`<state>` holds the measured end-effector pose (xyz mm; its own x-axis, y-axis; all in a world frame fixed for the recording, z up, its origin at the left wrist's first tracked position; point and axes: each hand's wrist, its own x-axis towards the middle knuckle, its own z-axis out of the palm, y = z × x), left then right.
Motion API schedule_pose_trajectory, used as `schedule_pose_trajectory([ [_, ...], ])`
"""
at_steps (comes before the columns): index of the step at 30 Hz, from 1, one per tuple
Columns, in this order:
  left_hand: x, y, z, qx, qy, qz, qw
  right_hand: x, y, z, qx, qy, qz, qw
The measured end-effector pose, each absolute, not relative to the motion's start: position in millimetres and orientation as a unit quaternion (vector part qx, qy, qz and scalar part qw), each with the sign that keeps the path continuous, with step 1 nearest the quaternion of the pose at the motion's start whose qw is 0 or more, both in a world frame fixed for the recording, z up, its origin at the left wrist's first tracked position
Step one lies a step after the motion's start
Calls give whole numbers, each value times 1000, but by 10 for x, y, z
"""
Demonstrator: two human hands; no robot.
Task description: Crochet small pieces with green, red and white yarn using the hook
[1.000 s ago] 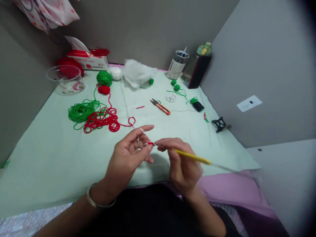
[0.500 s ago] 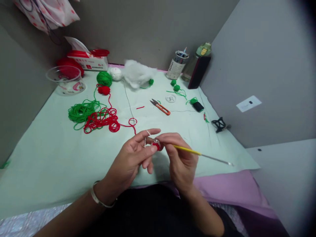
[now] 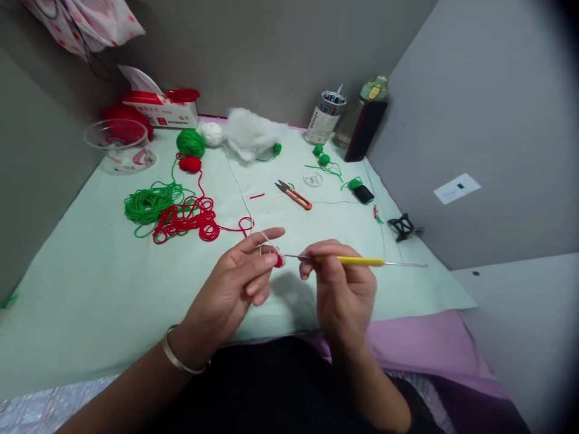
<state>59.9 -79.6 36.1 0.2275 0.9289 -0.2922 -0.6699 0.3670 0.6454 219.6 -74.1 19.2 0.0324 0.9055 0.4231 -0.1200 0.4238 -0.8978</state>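
My left hand point(image 3: 233, 280) pinches a small red and white crochet piece point(image 3: 279, 260) between thumb and fingers. White yarn point(image 3: 270, 241) runs over its raised index finger. My right hand point(image 3: 344, 283) is closed on the yellow handle of a crochet hook point(image 3: 362, 261). The hook's thin metal shaft points left, its tip close to the crochet piece; whether it is in a stitch is too small to tell. Loose red yarn point(image 3: 185, 220) lies beyond my left hand, beside a heap of green yarn point(image 3: 149, 204).
Orange-handled snips point(image 3: 294, 196) lie mid-table. Behind are white stuffing point(image 3: 253, 134), a green yarn ball point(image 3: 190, 143), a plastic tub point(image 3: 131, 158), a tissue box point(image 3: 169, 113), a pen can point(image 3: 323, 123) and a phone point(image 3: 365, 131) against a bottle point(image 3: 374, 89). A black stand point(image 3: 404, 228) lies right.
My right hand has moved right, away from the crochet piece, and the hook has turned nearly level. My left hand has shifted slightly left with the piece.
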Motion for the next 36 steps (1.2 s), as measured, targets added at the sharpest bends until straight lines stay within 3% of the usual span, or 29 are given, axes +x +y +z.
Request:
schedule_pose_trajectory([
  [12,608,-838,320,290,354,519,722,2237,-672,209,-310,-495,548,599],
  [15,611,-855,306,303,374,523,703,2260,-724,220,-349,-572,453,589],
  [19,657,-872,303,305,401,560,658,2284,-800,135,-341,-760,181,523],
  [22,667,-850,330,245,378,541,710,2275,-807,57,-323,-805,77,491],
  [25,633,-813,362,185,354,509,763,2250,-773,60,-360,-719,189,564],
  [29,619,-804,381,198,353,527,747,2213,-709,150,-343,-580,396,624],
  [32,661,-833,373,247,363,525,730,2196,-697,192,-343,-605,399,598],
  [36,693,-857,351,273,382,529,707,2202,-760,175,-372,-670,290,573],
])
